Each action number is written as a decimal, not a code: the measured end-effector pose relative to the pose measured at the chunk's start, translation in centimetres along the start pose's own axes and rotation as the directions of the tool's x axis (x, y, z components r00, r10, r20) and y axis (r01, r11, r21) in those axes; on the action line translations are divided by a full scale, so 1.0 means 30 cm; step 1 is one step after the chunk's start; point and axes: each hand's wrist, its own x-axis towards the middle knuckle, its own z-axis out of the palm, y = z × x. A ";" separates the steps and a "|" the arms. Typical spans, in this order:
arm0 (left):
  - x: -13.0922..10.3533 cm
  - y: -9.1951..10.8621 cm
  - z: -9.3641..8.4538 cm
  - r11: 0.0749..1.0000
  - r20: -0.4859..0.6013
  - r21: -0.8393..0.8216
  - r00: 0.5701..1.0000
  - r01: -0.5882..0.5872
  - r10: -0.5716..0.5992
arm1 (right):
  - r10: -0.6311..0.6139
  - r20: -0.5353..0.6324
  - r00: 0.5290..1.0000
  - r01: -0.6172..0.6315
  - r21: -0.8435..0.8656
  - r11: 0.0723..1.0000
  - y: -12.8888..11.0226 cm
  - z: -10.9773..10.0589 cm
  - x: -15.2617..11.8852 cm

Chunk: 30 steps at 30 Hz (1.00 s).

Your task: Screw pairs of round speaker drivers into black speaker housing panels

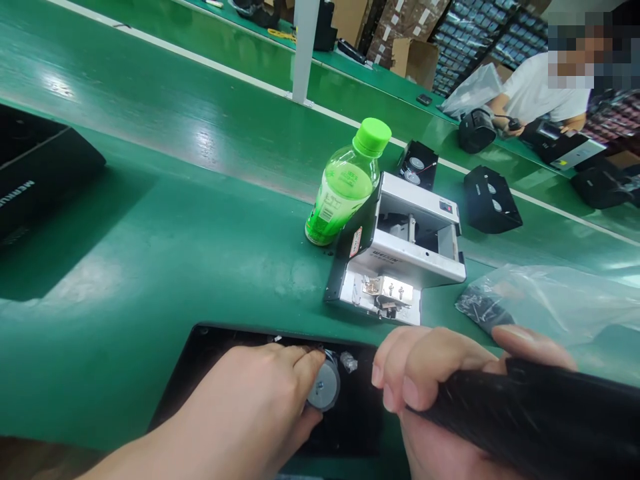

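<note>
My left hand (270, 387) is closed around the rim of a round silver speaker (326, 385), which rests in a black speaker housing (200, 353) near the table's front edge. Small clear plastic (349, 362) lies inside the housing beside the speaker. To the right, my right hand (450, 380) is wrapped round a thick black tool handle (545, 407). The tool's working tip is hidden, so its kind does not show. The right fingertips hover over or beside the housing's right side; contact cannot be made out.
Behind the housing stand a silver-and-black machine (415, 267) and a green-capped bottle (340, 190). A plastic bag (560, 300) lies at right. A black case (40, 180) sits at left. Farther back are black housings (493, 200), a post (303, 53) and a person (540, 93) handling parts.
</note>
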 end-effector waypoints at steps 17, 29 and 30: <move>0.041 0.033 -0.053 0.990 0.164 0.106 0.980 0.097 -0.114 | -0.207 -0.071 0.976 0.217 0.208 0.954 0.123 0.092 0.059; 0.037 0.030 -0.051 0.993 0.130 0.098 0.989 0.064 -0.076 | -0.254 -0.066 0.965 0.262 0.151 0.953 0.139 0.106 0.042; 0.036 0.029 -0.050 0.993 0.127 0.104 0.989 0.062 -0.075 | -0.252 -0.066 0.965 0.259 0.149 0.954 0.141 0.106 0.042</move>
